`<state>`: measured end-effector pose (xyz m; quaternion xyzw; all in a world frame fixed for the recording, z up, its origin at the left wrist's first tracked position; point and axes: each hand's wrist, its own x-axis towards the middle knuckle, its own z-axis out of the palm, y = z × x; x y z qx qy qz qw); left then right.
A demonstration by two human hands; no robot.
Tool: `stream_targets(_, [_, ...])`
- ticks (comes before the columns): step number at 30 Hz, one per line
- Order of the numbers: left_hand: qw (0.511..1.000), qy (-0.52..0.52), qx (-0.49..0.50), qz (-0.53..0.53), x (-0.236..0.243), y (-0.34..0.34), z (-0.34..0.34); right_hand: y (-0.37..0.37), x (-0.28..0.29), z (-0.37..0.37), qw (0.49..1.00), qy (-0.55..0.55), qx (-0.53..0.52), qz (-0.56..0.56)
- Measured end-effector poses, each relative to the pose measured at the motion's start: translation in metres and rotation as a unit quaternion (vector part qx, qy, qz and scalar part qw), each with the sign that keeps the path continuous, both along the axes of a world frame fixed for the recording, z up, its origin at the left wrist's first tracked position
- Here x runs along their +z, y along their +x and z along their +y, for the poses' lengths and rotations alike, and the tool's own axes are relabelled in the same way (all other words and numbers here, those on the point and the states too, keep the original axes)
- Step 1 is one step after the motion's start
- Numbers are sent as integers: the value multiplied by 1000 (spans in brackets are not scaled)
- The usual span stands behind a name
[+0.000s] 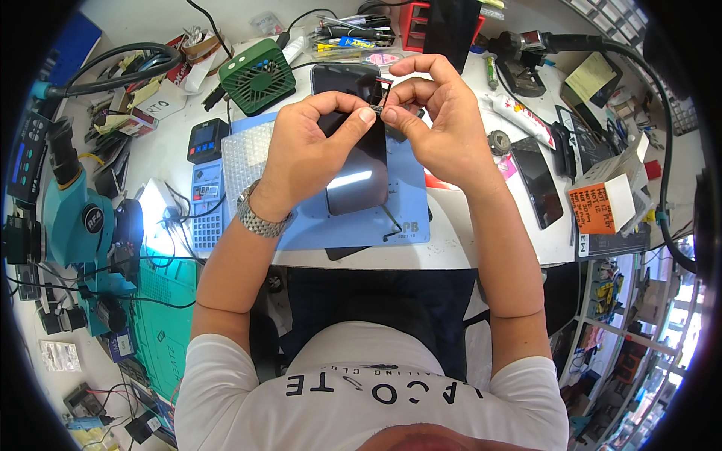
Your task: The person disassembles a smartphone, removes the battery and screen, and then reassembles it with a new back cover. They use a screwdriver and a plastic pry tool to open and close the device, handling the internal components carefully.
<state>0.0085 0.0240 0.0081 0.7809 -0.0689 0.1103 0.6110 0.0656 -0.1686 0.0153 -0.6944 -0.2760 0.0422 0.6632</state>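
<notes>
Above the workbench, my left hand (316, 139) and my right hand (444, 124) meet over a dark phone (358, 177). Between them is a small dark frame-shaped part (382, 92), perhaps a tray; its exact kind is too small to make out. The thumb and index finger of my left hand pinch its lower end, and my right thumb and fingers grip it from the other side. The phone lies screen up on a blue work mat (410, 199), its upper part partly hidden by my hands. A thin black cable (392, 222) rests beside its lower end.
Bubble wrap (244, 158) lies left of the phone, with a green fan (258, 77) behind it. A teal microscope (86, 214) stands at the left. To the right are another phone (537, 180), a white tube (523, 119) and an orange-and-white box (602, 203).
</notes>
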Motion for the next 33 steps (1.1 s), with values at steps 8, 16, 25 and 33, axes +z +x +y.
stream_targets(8, [996, 76, 11, -41, 0, -2, -2, -1, -7, 3, 999, 1, -14, -30])
stream_targets(16, [999, 14, 46, 19, 1, -1, -1, 0, -13, 8, 995, 26, -41, -90])
stream_targets(25, [983, -167, -37, 59, -8, 3, 3, 1, -22, 14, 933, -25, -144, -330])
stream_targets(33, [976, -207, -10, 72, -11, 7, 5, 2, -15, 6, 989, 110, -95, 9])
